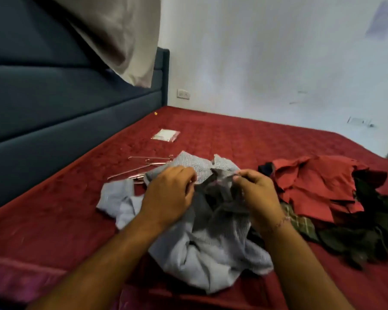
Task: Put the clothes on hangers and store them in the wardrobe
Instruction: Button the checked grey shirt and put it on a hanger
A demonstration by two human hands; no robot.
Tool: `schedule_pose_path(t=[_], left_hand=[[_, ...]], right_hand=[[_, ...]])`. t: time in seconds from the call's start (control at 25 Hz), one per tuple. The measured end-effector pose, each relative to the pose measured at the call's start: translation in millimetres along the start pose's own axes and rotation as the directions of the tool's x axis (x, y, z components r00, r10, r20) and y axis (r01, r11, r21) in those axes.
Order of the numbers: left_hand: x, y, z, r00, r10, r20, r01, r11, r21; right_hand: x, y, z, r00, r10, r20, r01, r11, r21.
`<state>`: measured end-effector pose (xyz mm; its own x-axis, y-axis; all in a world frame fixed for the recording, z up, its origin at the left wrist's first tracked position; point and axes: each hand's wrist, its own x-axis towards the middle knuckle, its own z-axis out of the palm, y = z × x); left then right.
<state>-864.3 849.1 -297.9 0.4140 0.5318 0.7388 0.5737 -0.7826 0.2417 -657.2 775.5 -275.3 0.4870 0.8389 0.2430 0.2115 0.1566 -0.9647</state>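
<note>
Both hands are on the grey shirt [211, 242] on the bed [54, 220]: left hand [168, 195] fingers curled gripping fabric, right hand [258, 195] pinching the collar.

No legible text anywhere. Paper sheet [381, 20] on the wall, upper right: faint marks, too blurred to read. Clear packet [165, 135] on the bed [54, 215]: no label readable. Wall socket [183, 94]: no markings discernible. Clothes carry no visible print or brand.
</note>
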Motion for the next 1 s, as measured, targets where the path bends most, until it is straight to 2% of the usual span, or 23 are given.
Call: schedule_pose_path(t=[0.04,0.12,0.24,0.36,0.48,0.6,0.68,0.76,0.8,0.84,0.88,0.92,0.96,1.0], left_hand=[[-36,-8,5,0.995,-0.054,0.089,0.055,0.998,-0.007],[-98,-21,10,0.960,-0.154,0.235,0.143,0.988,0.061],[-152,-27,3,0.935,-0.205,0.289,0.177,0.977,0.120],[-165,-20,-10,0.922,-0.253,0.295,0.247,0.967,0.056],[-158,-25,-18,0.874,-0.334,0.354,0.346,0.938,0.030],[-149,-19,-23,0.809,-0.308,0.501,0.280,0.951,0.132],[-144,-16,-27,0.772,-0.321,0.549,0.262,0.947,0.185],[-128,-19,-31,0.698,-0.285,0.657,0.259,0.956,0.140],[-113,-25,-33,0.619,-0.244,0.747,0.342,0.939,0.023],[-92,-27,-35,0.514,-0.174,0.840,0.471,0.876,-0.107],[-65,-33,-31,0.453,-0.112,0.885,0.559,0.809,-0.184],[-34,-37,-23,0.486,-0.136,0.863,0.597,0.773,-0.215],[4,-37,-16,0.560,-0.241,0.792,0.597,0.781,-0.185],[38,-32,-17,0.662,-0.351,0.663,0.579,0.801,-0.155]], right_hand=[[-27,25,3,0.995,0.094,0.043,-0.096,0.995,0.029],[-78,73,3,0.982,0.157,0.103,-0.153,0.987,-0.046],[-125,102,-8,0.983,0.113,0.142,-0.095,0.987,-0.127],[-140,99,-18,0.972,0.070,0.224,-0.022,0.977,-0.214],[-149,95,-21,0.947,0.123,0.297,-0.043,0.964,-0.263],[-152,92,-24,0.920,0.202,0.337,-0.127,0.965,-0.231],[-156,87,-25,0.910,0.228,0.345,-0.151,0.960,-0.237],[-155,81,-24,0.898,0.267,0.350,-0.191,0.952,-0.238],[-147,78,-24,0.880,0.333,0.337,-0.276,0.939,-0.208],[-130,69,-22,0.858,0.403,0.320,-0.356,0.914,-0.195],[-104,60,-21,0.840,0.453,0.299,-0.402,0.889,-0.218],[-73,45,-21,0.841,0.467,0.274,-0.369,0.865,-0.341],[-37,26,-21,0.878,0.420,0.228,-0.305,0.860,-0.409],[-4,3,-23,0.943,0.308,0.123,-0.200,0.824,-0.529]])
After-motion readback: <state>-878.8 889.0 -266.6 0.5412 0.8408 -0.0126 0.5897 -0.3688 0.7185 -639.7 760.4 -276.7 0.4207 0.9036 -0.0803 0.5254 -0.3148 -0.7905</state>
